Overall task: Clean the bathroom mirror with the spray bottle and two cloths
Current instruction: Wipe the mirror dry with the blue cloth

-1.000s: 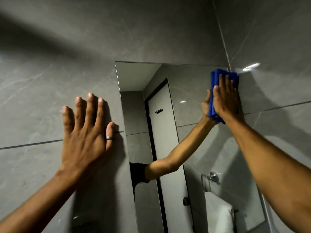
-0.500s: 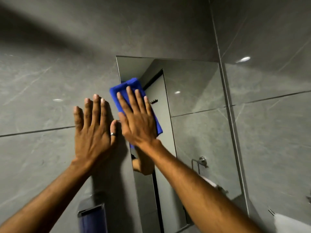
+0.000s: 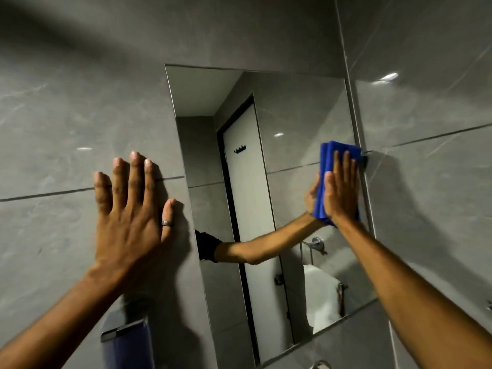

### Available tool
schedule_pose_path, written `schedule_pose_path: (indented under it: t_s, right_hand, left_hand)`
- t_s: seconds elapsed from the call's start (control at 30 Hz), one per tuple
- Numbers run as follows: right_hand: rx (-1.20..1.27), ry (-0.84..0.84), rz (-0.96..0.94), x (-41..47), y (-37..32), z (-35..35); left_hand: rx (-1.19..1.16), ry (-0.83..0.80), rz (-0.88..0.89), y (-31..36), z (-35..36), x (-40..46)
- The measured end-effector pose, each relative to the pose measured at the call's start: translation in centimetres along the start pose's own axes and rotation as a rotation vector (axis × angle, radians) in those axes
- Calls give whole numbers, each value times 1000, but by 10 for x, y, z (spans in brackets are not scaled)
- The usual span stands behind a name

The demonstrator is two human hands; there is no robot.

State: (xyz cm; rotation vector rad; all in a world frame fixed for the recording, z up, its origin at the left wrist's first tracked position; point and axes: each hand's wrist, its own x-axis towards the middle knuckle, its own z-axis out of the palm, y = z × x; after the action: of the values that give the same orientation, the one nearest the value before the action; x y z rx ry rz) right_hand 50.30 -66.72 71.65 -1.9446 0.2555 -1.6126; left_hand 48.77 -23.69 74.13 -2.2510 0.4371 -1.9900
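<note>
The folded blue cloth lay flat against the mirror at its right edge, about mid-height, pinned there by our right hand, palm spread, fingers straight, no closed grip. We judged the cloth soft and light, apt to slide or unfold on slick glass, so broad palm pressure over its middle suited it better than a pinch. The mirror looked rigid but fragile. Our left hand rested open on the grey wall tile just beside the mirror's left edge, holding nothing.
</note>
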Motion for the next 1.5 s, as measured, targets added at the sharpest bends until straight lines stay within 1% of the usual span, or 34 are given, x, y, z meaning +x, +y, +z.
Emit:
schedule_pose_path:
  t_s: [0.1,0.17,0.27,0.43,0.53,0.63,0.73,0.8,0.87,1.0,1.1,1.2,1.23,1.3,1.37,1.5]
  right_hand:
    - [-18,19,118,-7,32,-5]
    - [-29,24,104,-20,30,0]
    - [-3,3,-28,-46,-6,16]
    - [-90,-17,-236,-111,-102,45]
    - [-84,-41,-367,-160,-152,65]
    - [-55,-125,-467,-208,-168,75]
    - [-72,-194,-522,-244,-134,71]
    - [-87,-186,-494,-251,-97,64]
    - [-91,-142,-391,-244,-61,56]
    - [-45,-46,-71,-207,12,36]
    - [0,-57,69,-184,74,18]
    - [49,2,244,-175,122,9]
    - [60,20,275,-175,132,8]
    - [36,28,270,-179,140,11]
    - [2,19,221,-188,135,16]
    - [-4,-13,33,-237,89,37]
  left_hand:
    - [14,14,4,1,1,0]
    - [11,22,2,2,2,-1]
    - [-6,17,-2,5,2,1]
    - [-22,-45,-24,4,-3,1]
    - [-49,-69,-28,4,-7,1]
    - [-83,-82,-27,3,-10,-2]
    - [-77,-106,61,-3,-9,-24]
    - [-56,-112,156,-7,-7,-38]
    - [-28,-97,204,-10,-5,-44]
    - [-3,-50,215,-11,2,-43]
    - [-5,-20,227,-14,11,-43]
    - [22,36,234,-17,20,-43]
    - [33,54,237,-17,23,-43]
    - [38,68,238,-19,28,-43]
    - [28,49,222,-19,29,-43]
    - [-6,29,230,-15,23,-42]
